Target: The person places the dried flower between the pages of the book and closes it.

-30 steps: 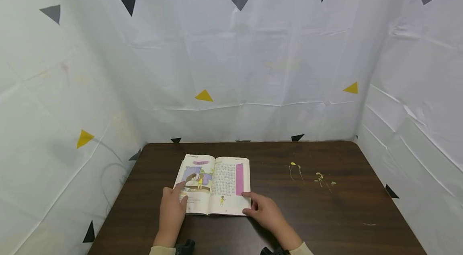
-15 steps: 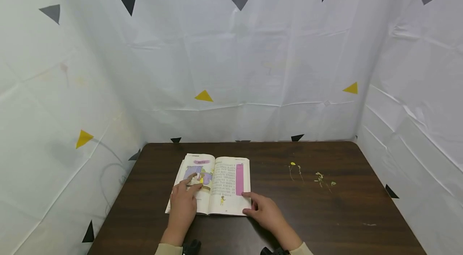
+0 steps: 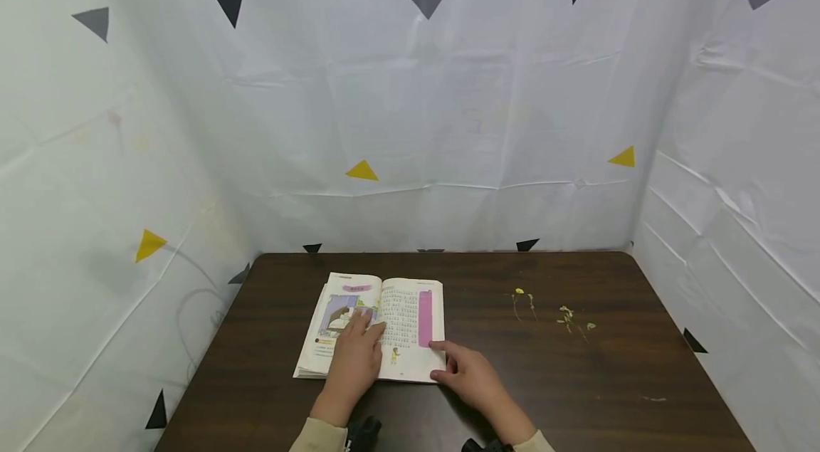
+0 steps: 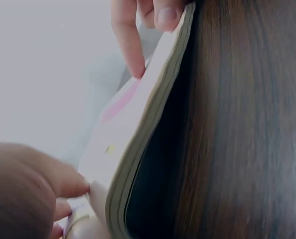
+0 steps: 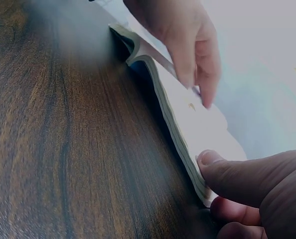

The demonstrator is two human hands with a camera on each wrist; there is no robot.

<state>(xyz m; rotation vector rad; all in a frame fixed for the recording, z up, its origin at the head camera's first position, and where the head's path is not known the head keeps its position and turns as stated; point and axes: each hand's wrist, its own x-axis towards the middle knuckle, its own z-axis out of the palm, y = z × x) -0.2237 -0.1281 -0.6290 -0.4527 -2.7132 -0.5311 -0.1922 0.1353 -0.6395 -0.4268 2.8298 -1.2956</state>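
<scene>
An open picture book (image 3: 405, 370) lies on the dark wooden table, with a coloured drawing (image 3: 336, 313) on its left page and lines of text beside a pink strip (image 3: 426, 317) on its right page. My left hand (image 3: 356, 358) rests over the centre fold, its fingers extended and the thumb side toward the right page. The lower right corner of the book is held by my right hand (image 3: 470, 375); in the right wrist view its thumb (image 5: 213, 159) lies on the page edge and other fingers curl beside the corner.
Small yellow-flowered sprigs (image 3: 519, 292) and pale-flowered sprigs (image 3: 566, 317) appear on the tabletop (image 3: 544, 395) to the right of the book. White sheeting (image 3: 474, 117) with coloured triangles surrounds the table at the back and both sides.
My left hand has slid rightward across the left page to the centre fold, uncovering the lower left part of that page. The right hand stays at the book's right edge.
</scene>
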